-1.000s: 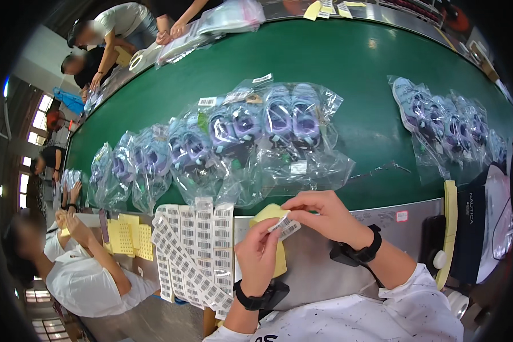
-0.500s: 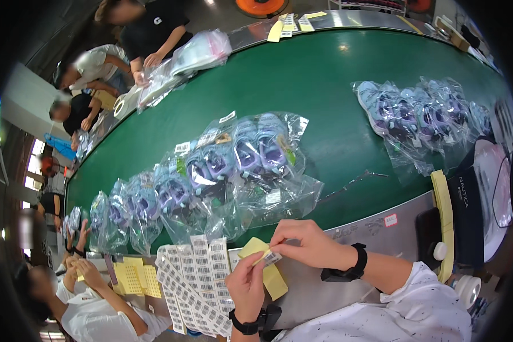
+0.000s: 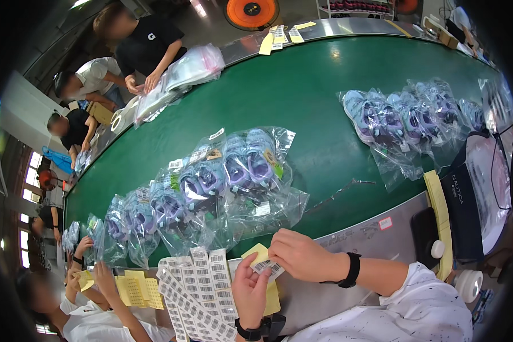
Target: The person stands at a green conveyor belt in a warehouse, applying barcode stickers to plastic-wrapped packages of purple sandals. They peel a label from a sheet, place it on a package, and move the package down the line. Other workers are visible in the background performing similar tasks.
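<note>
My left hand [image 3: 249,289] pinches a small strip of white barcode labels [image 3: 263,265] between thumb and fingers. The closed fingers of my right hand [image 3: 302,255] meet at the strip's upper right end; their tips are partly hidden. Yellow backing paper [image 3: 272,299] shows behind and below my left hand; whether it joins the strip I cannot tell. To the left, several long sheets of barcode labels [image 3: 202,276] lie fanned over the metal table edge. Just beyond, blue and purple shoes in clear bags [image 3: 248,162] stand in a row on the green belt [image 3: 319,91].
More bagged shoes [image 3: 382,117] sit on the belt at the right. A black phone-like object [image 3: 424,233] and a long yellow strip [image 3: 439,216] lie on the near metal edge [image 3: 353,242]. A co-worker [image 3: 111,319] at the left handles yellow label sheets; others stand across the belt.
The bagged shoes have shifted left in view. My hands stay together, and more of the barcode strip shows between them. The co-worker's hands at the left have moved apart.
</note>
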### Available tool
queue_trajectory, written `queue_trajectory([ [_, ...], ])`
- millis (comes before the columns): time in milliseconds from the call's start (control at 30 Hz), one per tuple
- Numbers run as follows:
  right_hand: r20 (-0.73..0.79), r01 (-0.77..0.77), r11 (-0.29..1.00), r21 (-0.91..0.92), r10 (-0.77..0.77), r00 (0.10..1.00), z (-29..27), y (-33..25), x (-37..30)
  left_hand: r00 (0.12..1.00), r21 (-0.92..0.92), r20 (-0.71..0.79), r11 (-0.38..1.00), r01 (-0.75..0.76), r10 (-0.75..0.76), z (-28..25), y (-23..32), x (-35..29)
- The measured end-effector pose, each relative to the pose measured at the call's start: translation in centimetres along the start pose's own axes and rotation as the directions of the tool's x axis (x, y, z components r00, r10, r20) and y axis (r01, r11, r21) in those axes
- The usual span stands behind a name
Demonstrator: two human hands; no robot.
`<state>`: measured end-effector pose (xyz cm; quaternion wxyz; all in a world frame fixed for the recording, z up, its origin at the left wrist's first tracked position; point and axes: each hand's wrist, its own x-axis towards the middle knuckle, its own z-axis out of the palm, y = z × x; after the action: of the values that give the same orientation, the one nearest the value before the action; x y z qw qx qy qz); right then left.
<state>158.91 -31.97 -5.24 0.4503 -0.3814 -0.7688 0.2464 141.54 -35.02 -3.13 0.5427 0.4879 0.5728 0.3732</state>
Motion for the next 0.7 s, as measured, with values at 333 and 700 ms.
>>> queue_trajectory([
  [333,-0.251,-0.212,0.577,0.789,0.617,0.746,-7.9,5.1,5.6,0.994,0.031,-0.112,0.999,0.017,-0.013,-0.3,-4.2,-0.6],
  [700,-0.094,-0.533,0.362,0.765,0.881,0.464,-9.4,22.8,11.2,0.980,-0.083,-0.186,0.992,-0.093,0.076,3.0,-5.4,-1.0],
])
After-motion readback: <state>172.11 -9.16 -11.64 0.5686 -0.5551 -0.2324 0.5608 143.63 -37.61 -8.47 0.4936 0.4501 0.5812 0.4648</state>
